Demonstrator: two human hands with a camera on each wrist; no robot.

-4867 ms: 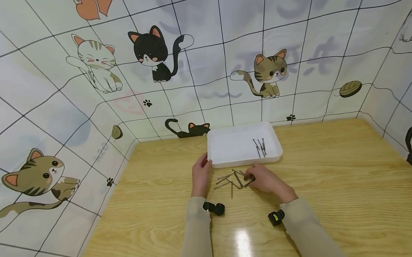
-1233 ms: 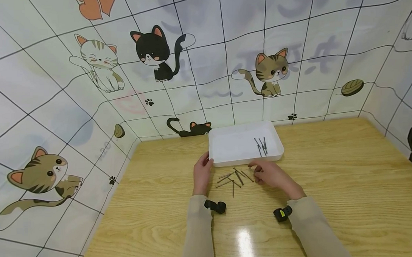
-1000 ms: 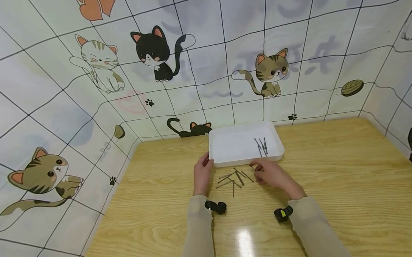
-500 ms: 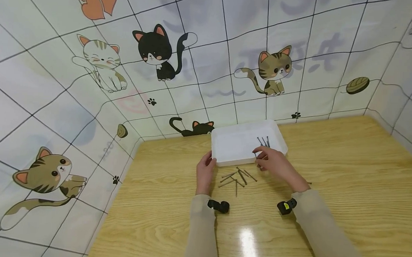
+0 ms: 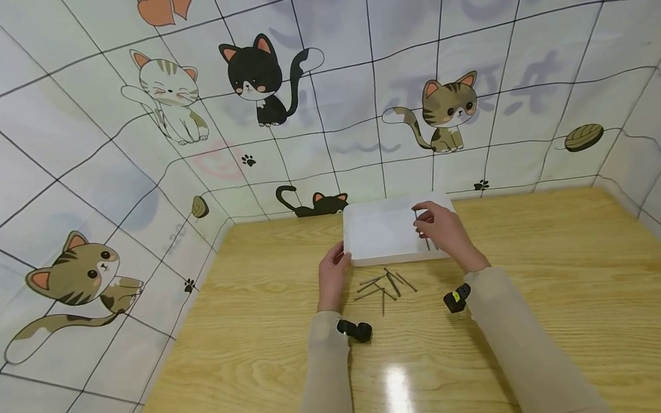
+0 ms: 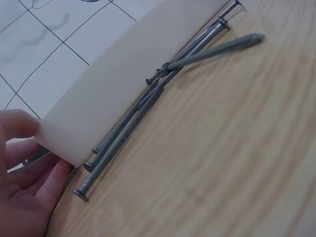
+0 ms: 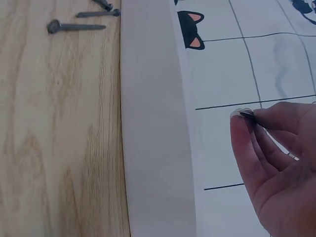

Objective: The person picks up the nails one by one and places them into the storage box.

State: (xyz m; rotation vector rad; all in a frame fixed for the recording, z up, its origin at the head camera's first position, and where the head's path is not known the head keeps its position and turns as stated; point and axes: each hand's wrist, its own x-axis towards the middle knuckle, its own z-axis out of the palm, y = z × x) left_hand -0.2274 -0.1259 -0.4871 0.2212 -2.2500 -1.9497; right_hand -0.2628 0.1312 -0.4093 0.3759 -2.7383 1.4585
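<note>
While the left hand (image 5: 332,279) grips the tray (image 5: 376,232), the right hand (image 5: 447,230) pinches a nail (image 5: 416,214)

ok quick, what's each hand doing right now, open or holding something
Left hand: holding the white tray by its near left corner.
Right hand: pinching a nail above the tray.

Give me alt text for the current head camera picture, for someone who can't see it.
A person's right hand pinches a nail over a white tray, and the left hand grips the tray's near left corner. Loose nails lie on the wooden table in front of it, before a wall printed with cartoon cats.
</note>
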